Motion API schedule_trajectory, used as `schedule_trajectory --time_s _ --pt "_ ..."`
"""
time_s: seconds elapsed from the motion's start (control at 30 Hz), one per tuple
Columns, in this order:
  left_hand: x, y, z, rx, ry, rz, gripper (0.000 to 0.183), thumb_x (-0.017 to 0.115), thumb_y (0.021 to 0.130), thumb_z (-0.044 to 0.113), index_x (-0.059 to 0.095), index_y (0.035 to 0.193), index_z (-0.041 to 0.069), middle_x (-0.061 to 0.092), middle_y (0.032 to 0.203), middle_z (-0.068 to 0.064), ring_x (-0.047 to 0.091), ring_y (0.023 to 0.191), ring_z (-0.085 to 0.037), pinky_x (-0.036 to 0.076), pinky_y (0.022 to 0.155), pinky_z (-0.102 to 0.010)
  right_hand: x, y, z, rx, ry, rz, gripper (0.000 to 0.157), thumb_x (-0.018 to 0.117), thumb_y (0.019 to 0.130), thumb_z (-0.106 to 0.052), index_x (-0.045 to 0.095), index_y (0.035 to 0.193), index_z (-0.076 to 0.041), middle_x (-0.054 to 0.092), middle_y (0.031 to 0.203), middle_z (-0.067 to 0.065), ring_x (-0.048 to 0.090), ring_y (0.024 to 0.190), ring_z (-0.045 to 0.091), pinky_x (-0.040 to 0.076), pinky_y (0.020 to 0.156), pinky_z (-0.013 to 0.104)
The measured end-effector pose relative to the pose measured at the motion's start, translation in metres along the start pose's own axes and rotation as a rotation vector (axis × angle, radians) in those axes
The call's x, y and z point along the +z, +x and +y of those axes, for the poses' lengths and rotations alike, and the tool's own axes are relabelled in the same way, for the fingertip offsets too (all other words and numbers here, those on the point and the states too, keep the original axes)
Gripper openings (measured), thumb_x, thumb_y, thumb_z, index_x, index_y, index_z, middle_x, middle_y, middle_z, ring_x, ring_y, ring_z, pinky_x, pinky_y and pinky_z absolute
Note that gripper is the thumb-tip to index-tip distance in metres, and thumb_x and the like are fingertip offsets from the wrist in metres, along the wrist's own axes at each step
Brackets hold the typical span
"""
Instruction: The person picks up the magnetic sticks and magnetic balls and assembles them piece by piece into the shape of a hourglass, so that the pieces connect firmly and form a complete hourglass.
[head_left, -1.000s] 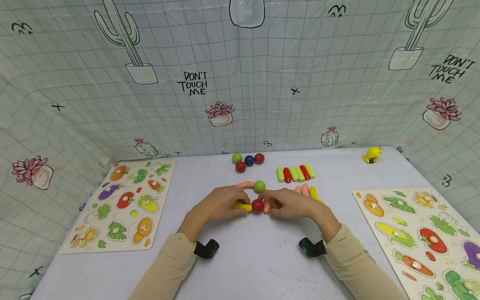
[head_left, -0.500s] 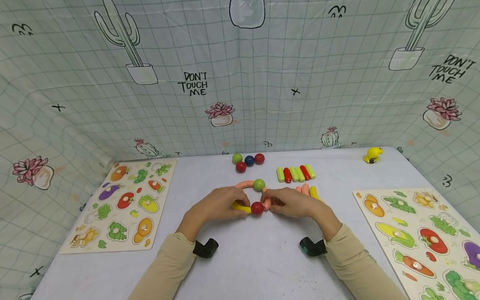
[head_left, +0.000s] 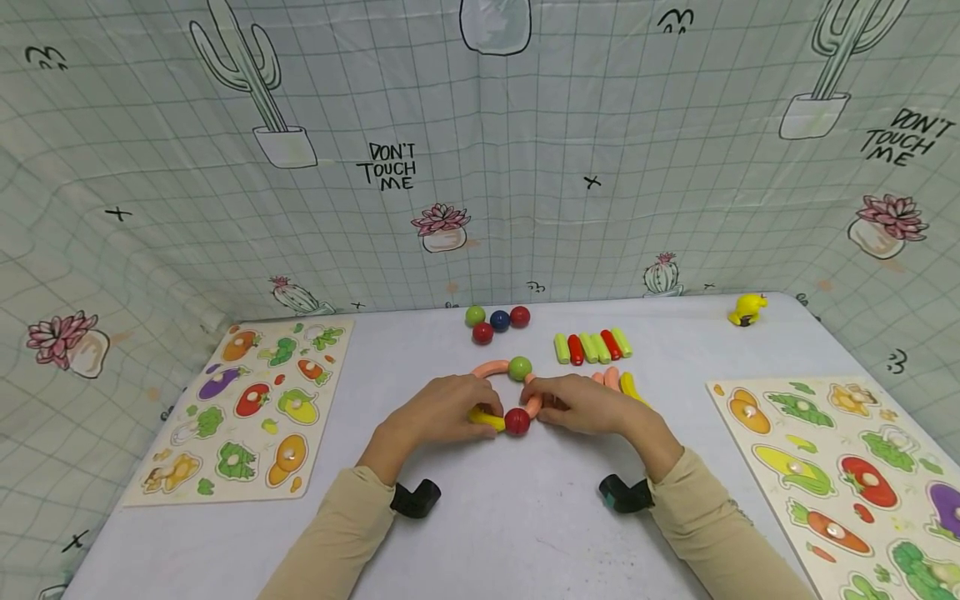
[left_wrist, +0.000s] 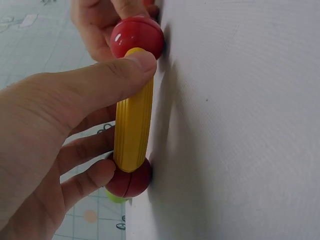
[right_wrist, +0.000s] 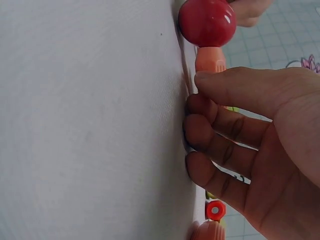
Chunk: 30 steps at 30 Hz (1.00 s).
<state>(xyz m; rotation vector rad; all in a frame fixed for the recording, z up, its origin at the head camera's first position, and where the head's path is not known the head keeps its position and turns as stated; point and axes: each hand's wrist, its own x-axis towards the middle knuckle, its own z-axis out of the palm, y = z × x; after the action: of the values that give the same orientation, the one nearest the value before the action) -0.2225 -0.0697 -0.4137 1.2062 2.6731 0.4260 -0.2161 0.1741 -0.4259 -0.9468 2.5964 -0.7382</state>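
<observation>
My left hand [head_left: 447, 408] pinches a curved yellow ribbed rod [left_wrist: 132, 130] by thumb and fingers. At one end of the rod sits a glossy red ball [head_left: 517, 422]; a second red ball [left_wrist: 129, 182] is at its other end, hidden in the head view. My right hand [head_left: 581, 404] pinches a salmon-pink rod [right_wrist: 210, 59], whose end meets the glossy red ball. Farther back, a green ball [head_left: 520, 368] adjoins another pink curved rod [head_left: 491, 367]. Together these pieces form a ring close over the white table, partly covered by my hands.
Loose balls, one of them blue [head_left: 500, 321], lie at the back. Right of them is a row of short green and red rods [head_left: 590, 347], with pink rods and a yellow rod [head_left: 630, 386] nearer. Picture boards [head_left: 247, 408] flank both sides; a yellow toy [head_left: 747, 309] stands back right.
The glossy red ball has shifted slightly toward me, and the green ball slightly away. The pink rod at my right hand now shows more between them. Both hands have barely moved.
</observation>
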Motion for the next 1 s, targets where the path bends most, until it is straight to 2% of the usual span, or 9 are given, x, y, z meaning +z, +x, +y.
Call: schedule_trajectory --time_s 0.3,0.47,0.57,0.73,1.0 --pt "0.001 0.002 0.003 -0.015 0.058 -0.004 0.022 0.076 0.079 0.034 0.069 0.098 0.024 0.064 0.087 0.015 0.052 0.081 -0.006 0.047 0.077 -0.027 -0.002 -0.001 -0.003 0.031 0.007 -0.013 0.031 0.058 0.093 -0.018 0.057 0.124 -0.016 0.056 0.086 -0.005 0.046 0.066 0.007 0.038 0.061 0.02" --pt "0.003 0.005 0.004 0.007 0.086 0.01 0.02 0.076 0.078 0.032 0.07 0.095 0.023 0.065 0.086 0.014 0.053 0.077 -0.005 0.046 0.075 -0.026 -0.006 -0.004 -0.003 0.075 0.01 0.019 0.033 0.057 0.093 -0.018 0.055 0.126 -0.016 0.058 0.084 -0.005 0.05 0.073 0.009 0.042 0.066 0.022" --pt "0.004 0.006 0.005 0.017 0.099 0.009 0.02 0.076 0.078 0.032 0.07 0.095 0.022 0.066 0.085 0.014 0.052 0.076 -0.005 0.046 0.073 -0.024 -0.011 -0.006 -0.003 0.099 0.012 0.061 0.03 0.055 0.094 -0.017 0.056 0.123 -0.017 0.059 0.087 -0.004 0.051 0.076 0.011 0.045 0.069 0.024" --pt "0.004 0.005 0.006 -0.012 0.09 -0.002 0.023 0.074 0.08 0.036 0.071 0.099 0.023 0.067 0.088 0.013 0.053 0.078 -0.006 0.046 0.075 -0.025 -0.021 -0.011 0.004 0.141 0.054 0.144 0.027 0.051 0.095 -0.015 0.057 0.121 -0.015 0.06 0.092 0.002 0.053 0.072 0.014 0.047 0.063 0.027" --pt "0.006 0.003 0.008 -0.003 0.084 0.015 0.021 0.073 0.081 0.035 0.073 0.098 0.022 0.064 0.088 0.011 0.051 0.075 -0.004 0.044 0.07 -0.021 -0.035 -0.02 0.022 0.181 0.049 0.368 0.025 0.05 0.096 -0.015 0.057 0.12 -0.01 0.066 0.096 0.008 0.058 0.084 0.017 0.047 0.075 0.032"
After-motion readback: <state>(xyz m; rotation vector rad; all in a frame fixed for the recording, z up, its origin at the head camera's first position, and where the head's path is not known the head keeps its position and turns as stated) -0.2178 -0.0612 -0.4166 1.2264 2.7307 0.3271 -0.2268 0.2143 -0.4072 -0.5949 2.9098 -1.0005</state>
